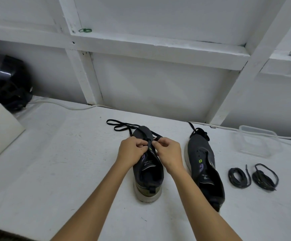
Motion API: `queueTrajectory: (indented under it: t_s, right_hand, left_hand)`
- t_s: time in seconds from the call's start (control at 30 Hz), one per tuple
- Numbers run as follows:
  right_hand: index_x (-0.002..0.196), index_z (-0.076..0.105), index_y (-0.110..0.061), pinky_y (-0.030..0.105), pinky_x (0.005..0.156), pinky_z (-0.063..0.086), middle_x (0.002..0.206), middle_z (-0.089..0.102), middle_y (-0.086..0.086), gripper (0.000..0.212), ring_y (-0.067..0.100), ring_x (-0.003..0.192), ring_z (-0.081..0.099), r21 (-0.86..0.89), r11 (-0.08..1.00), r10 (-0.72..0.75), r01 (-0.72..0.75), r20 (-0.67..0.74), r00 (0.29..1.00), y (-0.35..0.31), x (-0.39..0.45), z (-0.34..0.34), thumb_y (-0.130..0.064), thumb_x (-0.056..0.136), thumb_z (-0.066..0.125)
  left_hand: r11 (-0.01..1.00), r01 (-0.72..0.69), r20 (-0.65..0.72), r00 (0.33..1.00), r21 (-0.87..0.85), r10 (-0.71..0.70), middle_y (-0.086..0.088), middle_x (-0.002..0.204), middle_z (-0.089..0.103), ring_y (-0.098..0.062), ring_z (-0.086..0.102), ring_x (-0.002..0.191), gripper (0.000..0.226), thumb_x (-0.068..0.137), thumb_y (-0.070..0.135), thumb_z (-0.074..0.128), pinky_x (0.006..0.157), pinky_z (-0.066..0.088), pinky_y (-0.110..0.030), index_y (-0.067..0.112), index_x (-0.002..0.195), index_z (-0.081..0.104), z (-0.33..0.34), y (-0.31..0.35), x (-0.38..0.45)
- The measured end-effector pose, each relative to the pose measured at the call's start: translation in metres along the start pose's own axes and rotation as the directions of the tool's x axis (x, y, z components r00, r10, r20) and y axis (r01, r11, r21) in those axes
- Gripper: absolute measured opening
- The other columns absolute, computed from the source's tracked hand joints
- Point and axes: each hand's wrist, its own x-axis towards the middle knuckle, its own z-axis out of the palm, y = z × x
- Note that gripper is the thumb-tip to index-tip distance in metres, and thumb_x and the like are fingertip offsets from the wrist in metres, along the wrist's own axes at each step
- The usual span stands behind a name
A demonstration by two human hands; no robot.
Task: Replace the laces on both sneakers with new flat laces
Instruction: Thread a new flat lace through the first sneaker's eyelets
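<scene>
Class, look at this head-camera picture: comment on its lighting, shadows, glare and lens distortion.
Head view: even, soft light, with only faint shadows under the left sneaker and right sneaker; a streak of glare on the dark helmet at far left; wide-angle distortion splays the white wall beams outward; the hands are sharp enough, the left hand and right hand pinching the flat lace.

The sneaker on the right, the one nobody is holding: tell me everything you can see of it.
The right sneaker is dark grey, knit-looking, with a pale sole edge and small green and purple marks on its tongue. It lies on the white table, toe pointing away, leaning slightly. Its eyelets look empty along the opening; a black flat lace sits bunched at the toe. No hand touches it. Two coiled dark laces lie apart on its right side.
</scene>
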Motion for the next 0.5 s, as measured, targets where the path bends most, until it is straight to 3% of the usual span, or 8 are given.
queueTrajectory:
  t_s: [0.1, 0.27, 0.4, 0.5]
  right_hand:
    - [0.08, 0.077, -0.024, 0.036, 0.075, 0.06, 0.076, 0.075, -0.008, 0.01, 0.011, 0.073, 0.07, 0.003, 1.0, -0.01, 0.01, -0.015, 1.0, 0.0004, 0.0001, 0.0016, -0.028, 0.088, 0.075]
    - [0.078, 0.075, -0.024, 0.034, 0.075, 0.06, 0.075, 0.075, -0.01, 0.011, 0.01, 0.074, 0.071, -0.012, 1.0, -0.018, 0.018, -0.03, 0.999, 0.0027, 0.0001, 0.0017, -0.025, 0.089, 0.075]
    - [0.075, 0.075, -0.027, 0.024, 0.069, 0.055, 0.076, 0.075, -0.012, 0.014, 0.004, 0.072, 0.069, -0.062, 0.994, -0.092, 0.092, -0.004, 0.996, 0.0049, -0.0033, 0.0026, -0.027, 0.089, 0.075]
    - [0.073, 0.075, -0.026, 0.029, 0.07, 0.057, 0.074, 0.074, -0.01, 0.017, 0.009, 0.072, 0.069, -0.069, 0.995, -0.076, 0.077, 0.011, 0.997, 0.0053, -0.0043, 0.0, -0.027, 0.09, 0.073]
  left_hand:
    - [0.999, -0.001, -0.012, 1.0, -0.046, 0.001, 0.008, 0.091, 0.065, -0.009, 0.065, 0.086, 0.021, 0.089, 0.024, 0.074, 0.08, 0.051, -0.021, 0.025, 0.109, 0.078, 0.0016, -0.0013, -0.0022]
    - [0.995, 0.002, -0.04, 0.999, -0.098, -0.006, 0.008, 0.093, 0.065, 0.002, 0.059, 0.079, 0.022, 0.09, 0.026, 0.073, 0.069, 0.04, -0.003, 0.024, 0.111, 0.077, 0.0034, -0.0037, -0.0063]
    - [0.995, -0.002, -0.048, 0.999, -0.097, -0.003, 0.006, 0.095, 0.066, 0.003, 0.059, 0.078, 0.022, 0.09, 0.03, 0.073, 0.067, 0.039, -0.001, 0.026, 0.111, 0.077, 0.0044, -0.0014, -0.0053]
    - [1.0, -0.019, -0.033, 0.999, -0.013, 0.018, 0.004, 0.099, 0.066, -0.005, 0.059, 0.083, 0.021, 0.091, 0.031, 0.071, 0.073, 0.042, -0.011, 0.026, 0.111, 0.077, 0.0059, 0.0003, -0.0027]
